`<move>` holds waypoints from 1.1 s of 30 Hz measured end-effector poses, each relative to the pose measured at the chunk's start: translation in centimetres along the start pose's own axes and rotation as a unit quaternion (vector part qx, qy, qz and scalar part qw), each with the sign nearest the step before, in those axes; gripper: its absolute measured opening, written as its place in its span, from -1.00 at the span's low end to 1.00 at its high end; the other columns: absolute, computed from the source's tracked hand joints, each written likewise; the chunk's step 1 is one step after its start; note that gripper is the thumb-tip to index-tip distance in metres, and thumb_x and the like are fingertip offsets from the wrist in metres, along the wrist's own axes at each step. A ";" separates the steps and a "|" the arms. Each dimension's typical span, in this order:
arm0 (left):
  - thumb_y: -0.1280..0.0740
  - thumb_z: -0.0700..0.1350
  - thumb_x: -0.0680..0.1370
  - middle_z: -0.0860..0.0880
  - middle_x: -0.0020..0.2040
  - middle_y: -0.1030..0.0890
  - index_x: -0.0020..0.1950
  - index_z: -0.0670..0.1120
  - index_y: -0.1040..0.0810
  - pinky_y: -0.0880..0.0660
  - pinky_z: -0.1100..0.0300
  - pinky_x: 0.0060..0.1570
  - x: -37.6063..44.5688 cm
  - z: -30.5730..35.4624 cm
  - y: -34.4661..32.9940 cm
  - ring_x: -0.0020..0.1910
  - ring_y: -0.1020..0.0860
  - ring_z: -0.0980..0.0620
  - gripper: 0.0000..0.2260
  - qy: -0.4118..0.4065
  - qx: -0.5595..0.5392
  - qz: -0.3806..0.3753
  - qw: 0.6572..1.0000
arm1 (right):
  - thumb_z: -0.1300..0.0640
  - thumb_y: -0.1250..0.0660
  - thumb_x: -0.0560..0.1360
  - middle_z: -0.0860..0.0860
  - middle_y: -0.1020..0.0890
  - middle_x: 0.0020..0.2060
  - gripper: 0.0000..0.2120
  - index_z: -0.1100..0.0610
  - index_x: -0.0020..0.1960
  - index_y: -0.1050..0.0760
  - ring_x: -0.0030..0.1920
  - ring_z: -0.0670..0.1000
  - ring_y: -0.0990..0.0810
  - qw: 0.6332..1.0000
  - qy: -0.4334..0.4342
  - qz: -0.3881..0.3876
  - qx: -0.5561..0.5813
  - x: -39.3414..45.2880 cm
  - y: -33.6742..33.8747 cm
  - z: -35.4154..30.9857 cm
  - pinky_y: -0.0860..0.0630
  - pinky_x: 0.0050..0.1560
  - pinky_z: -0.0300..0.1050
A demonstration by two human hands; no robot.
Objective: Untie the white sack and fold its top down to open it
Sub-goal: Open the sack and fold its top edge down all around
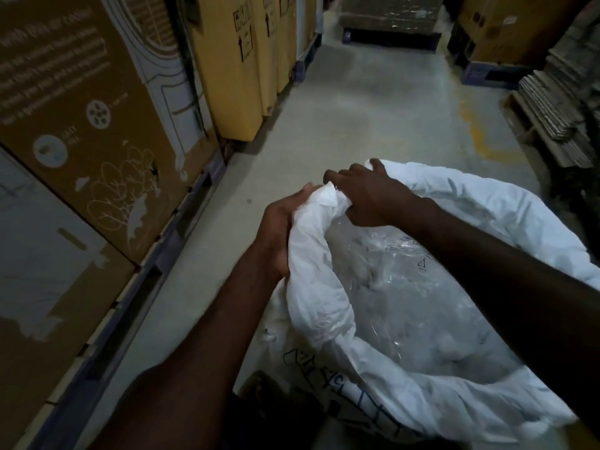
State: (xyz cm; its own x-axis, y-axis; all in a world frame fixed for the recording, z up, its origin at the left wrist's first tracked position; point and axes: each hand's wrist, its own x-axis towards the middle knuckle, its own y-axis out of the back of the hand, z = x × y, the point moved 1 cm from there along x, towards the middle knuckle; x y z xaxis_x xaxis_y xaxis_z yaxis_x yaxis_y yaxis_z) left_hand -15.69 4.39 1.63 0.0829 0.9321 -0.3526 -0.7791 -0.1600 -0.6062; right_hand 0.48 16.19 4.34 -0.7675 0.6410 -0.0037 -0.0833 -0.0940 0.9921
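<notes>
I stand on a pale grey concrete floor [373,102], scuffed and dull, with a yellowish stain [477,131] on it to the right of the white sack [422,401]. The sack sits on the floor right in front of me. To the left of the sack, a row of tall brown cardboard boxes [97,125] stands on low dark blue pallets [181,228] that rest on the floor. Beyond the sack, at the far end of the aisle, a wrapped load [389,11] sits on another dark pallet. To the right of the sack, a stack of flattened cardboard [558,102] lies on a wooden pallet [526,125].
</notes>
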 end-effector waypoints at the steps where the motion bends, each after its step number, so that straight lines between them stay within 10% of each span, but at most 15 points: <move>1: -0.30 0.10 0.65 -0.20 0.40 -0.63 0.47 -0.20 -0.56 -0.32 0.02 0.60 0.0 -0.2 -0.2 0.45 -0.55 -0.08 -0.50 0.008 -0.004 0.010 1.000 | 0.06 -0.29 0.37 -0.09 -0.62 0.00 -0.57 -0.04 0.23 -0.39 0.15 0.12 -0.58 1.000 -0.001 -0.014 0.013 0.3 -0.1 0.0 -0.38 0.29 0.31; 3: -0.30 0.24 0.65 -0.15 0.28 -0.70 0.34 -0.12 -0.64 -0.40 0.01 0.55 0.7 -0.3 -0.4 0.34 -0.61 -0.05 -0.51 -0.013 0.115 0.067 0.991 | -0.01 -0.18 0.36 -0.16 -0.59 -0.11 -0.73 -0.09 0.06 -0.41 0.11 0.09 -0.62 0.998 -0.001 -0.044 0.039 0.6 0.0 0.1 -0.36 0.21 0.21; 6: -0.38 0.48 0.50 -0.04 0.43 -0.58 0.52 0.02 -0.48 -0.49 0.11 0.30 0.3 -0.6 -0.5 0.33 -0.60 -0.04 -0.25 -0.066 0.485 0.166 0.856 | 0.03 -0.23 0.41 -0.18 -0.53 -0.17 -0.84 -0.10 -0.01 -0.38 0.14 0.07 -0.62 0.997 0.002 -0.065 0.046 0.8 -0.1 0.0 -0.34 0.24 0.23; 8: -0.35 0.45 0.54 -0.10 0.54 -0.47 0.65 -0.03 -0.31 -0.42 0.13 0.28 0.4 -0.6 -0.2 0.45 -0.52 -0.10 -0.16 -0.047 0.531 0.177 0.827 | 0.04 -0.28 0.43 -0.15 -0.59 -0.11 -0.81 -0.05 0.04 -0.45 0.18 0.09 -0.62 0.997 -0.006 -0.062 0.038 1.1 -0.2 -0.4 -0.33 0.25 0.25; 13: -0.43 0.14 0.60 -0.14 0.30 -0.67 0.40 -0.12 -0.56 -0.62 -0.10 0.30 0.7 -0.2 0.5 0.21 -0.67 -0.11 -0.52 -0.071 0.353 0.170 0.917 | 0.01 -0.37 0.40 0.01 -0.57 0.04 -0.57 -0.03 0.25 -0.46 0.18 0.16 -0.58 1.000 -0.017 -0.014 -0.002 1.3 -1.0 -0.1 -0.37 0.24 0.30; 16: -0.27 -0.09 0.73 -0.11 0.08 -0.65 0.38 -0.16 -0.56 -0.65 0.09 -0.02 0.3 0.3 0.5 -0.04 -0.64 -0.02 -0.73 -0.029 0.177 0.124 0.976 | 0.08 -0.50 0.35 0.09 -0.50 0.29 -0.23 -0.03 0.52 -0.33 0.34 0.20 -0.49 0.999 0.001 0.048 0.017 0.8 -0.7 0.0 -0.26 0.42 0.45; 21: -0.20 -0.08 0.77 -0.07 -0.03 -0.62 0.01 -0.05 -0.54 -0.62 0.25 -0.30 -0.4 0.8 -0.2 -0.17 -0.58 0.02 -0.81 0.027 0.166 0.114 0.979 | 0.19 -0.40 0.43 0.02 -0.57 0.35 -0.34 -0.04 0.51 -0.40 0.45 0.10 -0.49 0.991 0.033 0.131 0.017 -0.6 -0.7 -0.9 0.01 0.58 0.48; 23: -0.28 -0.03 0.74 -0.19 0.18 -0.67 0.15 -0.04 -0.55 -0.67 0.11 -0.05 -0.1 0.8 -0.3 -0.05 -0.63 -0.01 -0.88 -0.020 0.304 0.154 0.940 | 0.20 -0.31 0.43 -0.02 -0.69 0.11 -0.50 -0.04 0.35 -0.53 0.25 0.11 -0.63 0.995 0.032 0.088 0.033 -0.7 -1.7 -1.2 0.00 0.55 0.48; 27: -0.32 0.24 0.66 -0.17 0.33 -0.54 0.43 0.02 -0.41 -0.52 -0.12 0.26 -2.3 -0.1 -2.3 0.32 -0.52 -0.19 -0.56 -0.190 0.702 0.263 0.634 | 0.03 -0.12 0.51 -0.08 -0.61 -0.25 -0.85 -0.08 -0.06 -0.46 0.01 0.15 -0.68 0.999 0.021 0.011 0.033 0.6 -1.6 -2.0 -0.29 0.36 0.25; 29: -0.33 0.31 0.62 -0.17 0.34 -0.53 0.50 -0.01 -0.36 -0.51 -0.12 0.24 -3.9 -1.7 -4.2 0.33 -0.52 -0.23 -0.42 -0.210 0.767 0.254 0.550 | 0.05 -0.21 0.53 -0.08 -0.60 -0.25 -0.91 -0.04 -0.03 -0.48 0.03 0.17 -0.69 0.999 0.026 -0.026 0.040 1.3 -1.3 -2.0 -0.35 0.28 0.17; 31: -0.38 0.19 0.64 -0.20 0.41 -0.48 0.65 -0.01 -0.16 -0.51 -0.10 0.24 -4.6 -4.2 -4.5 0.34 -0.53 -0.25 -0.30 -0.151 0.788 0.233 0.550 | 0.08 -0.24 0.54 0.00 -0.72 0.07 -0.70 -0.01 0.23 -0.61 0.18 0.15 -0.67 0.997 0.024 -0.072 0.029 2.5 -1.0 -1.9 -0.34 0.32 0.16; 33: -0.38 -0.04 0.67 -0.22 0.42 -0.51 0.70 -0.01 -0.09 -0.50 -0.05 0.21 -3.6 -5.3 -2.7 0.33 -0.57 -0.25 -0.32 -0.102 0.702 0.251 0.658 | 0.12 -0.25 0.55 0.03 -0.68 0.27 -0.58 -0.05 0.39 -0.57 0.30 0.14 -0.62 0.992 0.016 -0.115 0.040 3.2 -0.5 -1.8 -0.31 0.37 0.13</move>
State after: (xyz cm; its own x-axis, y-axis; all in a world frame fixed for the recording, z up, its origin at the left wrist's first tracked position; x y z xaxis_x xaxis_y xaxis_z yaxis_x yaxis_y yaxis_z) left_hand -10.57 -0.29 0.76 -0.3780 0.9234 -0.0664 -0.4945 -0.1407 0.8577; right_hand -3.08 16.91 3.56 -0.7535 0.6143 -0.2342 -0.2087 0.1142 0.9713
